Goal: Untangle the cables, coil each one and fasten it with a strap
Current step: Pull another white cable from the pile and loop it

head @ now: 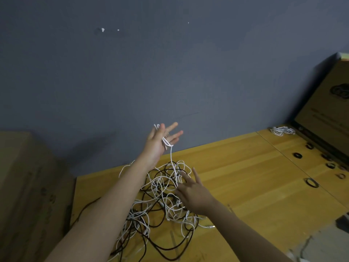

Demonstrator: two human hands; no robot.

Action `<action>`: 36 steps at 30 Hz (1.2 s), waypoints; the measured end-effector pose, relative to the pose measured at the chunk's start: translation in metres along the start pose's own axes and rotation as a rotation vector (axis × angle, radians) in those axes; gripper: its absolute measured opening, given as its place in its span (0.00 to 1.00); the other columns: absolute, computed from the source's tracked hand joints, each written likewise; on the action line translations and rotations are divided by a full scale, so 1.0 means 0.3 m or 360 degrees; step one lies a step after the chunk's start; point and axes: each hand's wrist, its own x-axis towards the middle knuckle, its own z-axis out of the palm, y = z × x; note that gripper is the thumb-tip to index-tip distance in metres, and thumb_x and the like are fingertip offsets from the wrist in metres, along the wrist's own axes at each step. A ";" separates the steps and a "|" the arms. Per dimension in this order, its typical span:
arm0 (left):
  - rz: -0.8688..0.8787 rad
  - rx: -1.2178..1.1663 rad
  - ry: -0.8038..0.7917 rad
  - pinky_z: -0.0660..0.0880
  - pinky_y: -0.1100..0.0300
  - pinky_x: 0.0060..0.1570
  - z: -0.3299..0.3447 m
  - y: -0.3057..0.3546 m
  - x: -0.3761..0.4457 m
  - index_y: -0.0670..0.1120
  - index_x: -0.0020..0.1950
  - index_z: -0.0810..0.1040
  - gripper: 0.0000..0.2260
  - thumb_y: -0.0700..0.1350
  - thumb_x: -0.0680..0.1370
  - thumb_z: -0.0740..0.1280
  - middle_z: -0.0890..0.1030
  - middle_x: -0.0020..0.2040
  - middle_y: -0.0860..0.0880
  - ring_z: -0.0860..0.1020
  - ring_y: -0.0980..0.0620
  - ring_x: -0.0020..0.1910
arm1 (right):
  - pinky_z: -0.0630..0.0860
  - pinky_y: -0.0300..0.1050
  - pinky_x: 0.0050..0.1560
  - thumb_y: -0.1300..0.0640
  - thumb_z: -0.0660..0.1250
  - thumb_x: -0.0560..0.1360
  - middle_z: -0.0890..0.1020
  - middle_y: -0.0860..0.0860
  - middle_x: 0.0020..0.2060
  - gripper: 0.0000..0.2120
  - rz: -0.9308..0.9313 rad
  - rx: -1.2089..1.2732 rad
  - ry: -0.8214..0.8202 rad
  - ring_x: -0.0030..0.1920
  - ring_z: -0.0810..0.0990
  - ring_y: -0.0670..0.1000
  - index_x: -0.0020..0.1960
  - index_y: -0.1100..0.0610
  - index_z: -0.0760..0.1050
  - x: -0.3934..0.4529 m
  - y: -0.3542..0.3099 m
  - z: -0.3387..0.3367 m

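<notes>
A tangle of white and black cables (160, 197) lies on the yellow wooden table (245, 186). My left hand (160, 140) is raised above the pile with its fingers spread. Loops of a white cable (171, 157) are wound round its fingers, and one strand hangs down into the tangle. My right hand (192, 193) hovers over the pile's right side, fingers loosely spread, touching that strand near where it enters the tangle. A coiled white cable (282, 130) lies at the table's far right.
Several black strap rings (311, 182) are scattered on the right part of the table. A cardboard box (324, 103) leans at the far right. Another box (28, 186) stands left of the table. A grey wall (132, 72) rises behind.
</notes>
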 end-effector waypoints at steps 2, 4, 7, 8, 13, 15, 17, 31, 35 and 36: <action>0.0080 0.0520 0.0000 0.70 0.54 0.66 -0.014 -0.039 0.009 0.45 0.76 0.53 0.20 0.47 0.84 0.50 0.62 0.76 0.46 0.70 0.46 0.69 | 0.40 0.61 0.74 0.44 0.44 0.82 0.83 0.54 0.46 0.27 -0.0159 -0.0061 0.0145 0.75 0.61 0.55 0.45 0.57 0.76 -0.005 0.004 0.003; 0.0189 0.1313 -0.0127 0.60 0.54 0.71 -0.035 -0.060 0.002 0.47 0.78 0.49 0.24 0.52 0.84 0.48 0.53 0.77 0.54 0.63 0.51 0.73 | 0.50 0.63 0.73 0.47 0.50 0.82 0.83 0.53 0.43 0.20 -0.0251 -0.0026 0.0276 0.74 0.63 0.54 0.44 0.56 0.75 -0.007 0.012 -0.019; 0.0233 0.2370 -0.0372 0.74 0.50 0.49 -0.071 -0.052 -0.011 0.40 0.67 0.61 0.21 0.54 0.83 0.48 0.63 0.76 0.50 0.79 0.40 0.56 | 0.58 0.58 0.73 0.52 0.56 0.81 0.82 0.56 0.53 0.14 -0.0250 0.0159 0.0452 0.73 0.64 0.53 0.48 0.58 0.76 -0.010 0.043 -0.068; 0.0191 0.2601 -0.0388 0.71 0.52 0.42 -0.070 -0.043 -0.017 0.40 0.62 0.63 0.17 0.52 0.84 0.49 0.70 0.72 0.44 0.79 0.37 0.50 | 0.57 0.56 0.74 0.51 0.56 0.81 0.79 0.56 0.60 0.14 -0.0120 0.0271 0.0489 0.74 0.63 0.52 0.52 0.58 0.78 -0.013 0.059 -0.082; 0.0207 0.3165 -0.0642 0.67 0.54 0.46 -0.061 -0.027 -0.051 0.44 0.64 0.68 0.16 0.52 0.84 0.48 0.77 0.61 0.44 0.77 0.43 0.56 | 0.65 0.48 0.69 0.51 0.57 0.81 0.71 0.46 0.70 0.09 0.0622 0.0877 0.0458 0.74 0.57 0.43 0.53 0.46 0.77 -0.031 0.164 -0.101; 0.0109 0.3141 -0.0752 0.68 0.52 0.56 -0.065 -0.037 -0.058 0.46 0.65 0.70 0.18 0.53 0.84 0.49 0.77 0.62 0.46 0.75 0.45 0.61 | 0.65 0.43 0.66 0.58 0.57 0.82 0.76 0.50 0.66 0.11 0.0765 0.1084 0.0606 0.74 0.60 0.44 0.55 0.52 0.78 -0.026 0.203 -0.099; -0.0097 0.3032 -0.0836 0.62 0.48 0.67 -0.072 -0.047 -0.059 0.47 0.65 0.71 0.20 0.57 0.83 0.50 0.75 0.66 0.48 0.68 0.45 0.70 | 0.64 0.43 0.67 0.60 0.56 0.82 0.77 0.53 0.64 0.12 0.0907 0.1317 0.0752 0.73 0.64 0.48 0.59 0.52 0.77 -0.029 0.229 -0.117; 0.0056 0.1567 0.0694 0.63 0.57 0.36 -0.259 0.015 0.059 0.46 0.30 0.72 0.20 0.50 0.81 0.61 0.71 0.29 0.47 0.69 0.51 0.30 | 0.56 0.48 0.72 0.56 0.53 0.83 0.62 0.46 0.74 0.19 0.1137 0.0604 0.0173 0.77 0.48 0.56 0.73 0.55 0.65 -0.199 0.362 0.023; 0.0116 0.1533 0.0830 0.63 0.57 0.38 -0.236 -0.005 0.076 0.46 0.30 0.71 0.21 0.50 0.82 0.58 0.73 0.30 0.47 0.71 0.47 0.33 | 0.66 0.39 0.62 0.63 0.63 0.80 0.78 0.48 0.61 0.13 0.1160 0.1724 0.0768 0.66 0.72 0.44 0.62 0.55 0.78 -0.105 0.245 -0.069; 0.0124 0.1591 0.0784 0.63 0.57 0.37 -0.226 -0.009 0.078 0.46 0.30 0.71 0.21 0.50 0.82 0.57 0.73 0.30 0.48 0.71 0.47 0.33 | 0.69 0.39 0.59 0.62 0.65 0.78 0.83 0.49 0.56 0.11 0.1159 0.2006 0.0846 0.60 0.77 0.42 0.59 0.55 0.80 -0.082 0.220 -0.104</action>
